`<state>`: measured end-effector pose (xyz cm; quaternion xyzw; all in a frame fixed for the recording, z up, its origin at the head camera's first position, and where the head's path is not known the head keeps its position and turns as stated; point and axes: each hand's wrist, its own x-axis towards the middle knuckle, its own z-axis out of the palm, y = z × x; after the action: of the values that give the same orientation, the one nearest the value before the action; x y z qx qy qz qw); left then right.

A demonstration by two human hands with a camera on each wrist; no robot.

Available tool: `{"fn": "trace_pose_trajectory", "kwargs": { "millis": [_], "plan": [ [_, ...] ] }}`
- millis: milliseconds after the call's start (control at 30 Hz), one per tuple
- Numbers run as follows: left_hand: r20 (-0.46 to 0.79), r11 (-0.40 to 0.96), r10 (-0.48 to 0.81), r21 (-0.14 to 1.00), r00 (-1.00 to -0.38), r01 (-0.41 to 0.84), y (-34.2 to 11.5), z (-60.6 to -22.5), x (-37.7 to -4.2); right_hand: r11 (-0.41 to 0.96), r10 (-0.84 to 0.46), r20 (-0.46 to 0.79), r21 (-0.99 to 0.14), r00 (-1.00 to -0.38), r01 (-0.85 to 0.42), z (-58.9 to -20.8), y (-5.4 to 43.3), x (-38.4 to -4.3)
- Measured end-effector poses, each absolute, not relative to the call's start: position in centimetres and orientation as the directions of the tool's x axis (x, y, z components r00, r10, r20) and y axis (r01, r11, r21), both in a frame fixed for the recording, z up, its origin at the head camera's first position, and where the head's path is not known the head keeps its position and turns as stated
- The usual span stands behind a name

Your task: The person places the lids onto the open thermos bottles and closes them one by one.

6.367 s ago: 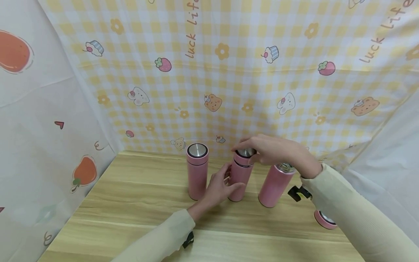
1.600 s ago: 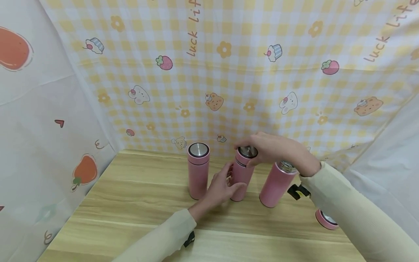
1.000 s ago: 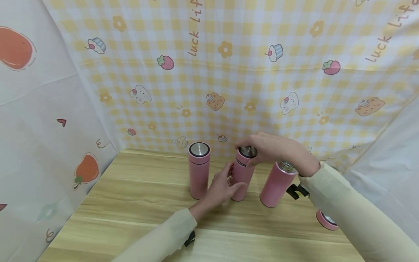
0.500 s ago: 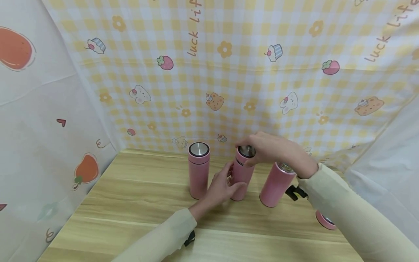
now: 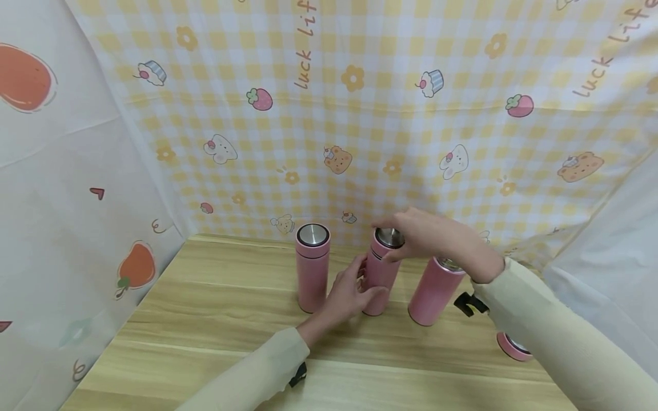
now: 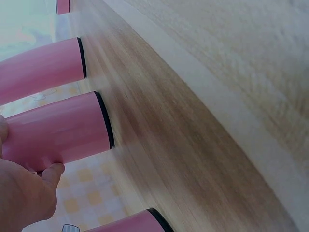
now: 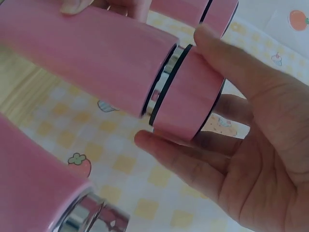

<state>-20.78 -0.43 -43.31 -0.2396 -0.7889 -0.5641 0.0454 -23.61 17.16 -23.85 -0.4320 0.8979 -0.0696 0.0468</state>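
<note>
Saw a checked cloth [image 5: 329, 125] behind a wooden tabletop [image 5: 221, 285]. Found the pink middle bottle [image 5: 378, 277] standing there between a left bottle [image 5: 312, 279] and an uncapped right bottle [image 5: 434, 294]. Noted the left hand [image 5: 346, 294] gripping it, the right hand [image 5: 426, 234] pinching its lid [image 7: 188, 96]; noticed a loose lid [image 5: 510, 348] rightward, then a bared steel neck [image 7: 167, 77].

The surface [image 5: 205, 319] is pale wood-grain with lighter streaks running across it. Toward its far edge stand, upright and well apart, a capped pink bottle [image 5: 312, 285], a middle pink bottle [image 5: 378, 275] and a lidless pink bottle [image 5: 434, 294]; farther right lies a loose pink lid [image 5: 509, 347], partly hidden.
</note>
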Motion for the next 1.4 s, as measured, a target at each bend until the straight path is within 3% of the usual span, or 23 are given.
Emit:
{"fn": "trace_pose_trajectory", "kwargs": {
  "millis": [267, 600, 1400],
  "plan": [
    [0.347, 0.237, 0.327, 0.870, -0.879, 0.432, -0.4, -43.5, -20.9, 0.514, -0.850, -0.040, -0.277, -0.524, -0.812, -23.4, 18.7, -24.0],
    [0.352, 0.245, 0.325, 0.865, -0.878, 0.437, -0.4, -43.6, -20.9, 0.451, -0.885, 0.001, -0.251, -0.466, -0.857, -23.1, 19.0, -24.1],
    [0.343, 0.244, 0.316, 0.872, -0.885, 0.425, -0.4, -43.6, -20.8, 0.510, -0.854, -0.010, -0.207, -0.520, -0.835, -22.9, 17.9, -23.6]
  ]
}}
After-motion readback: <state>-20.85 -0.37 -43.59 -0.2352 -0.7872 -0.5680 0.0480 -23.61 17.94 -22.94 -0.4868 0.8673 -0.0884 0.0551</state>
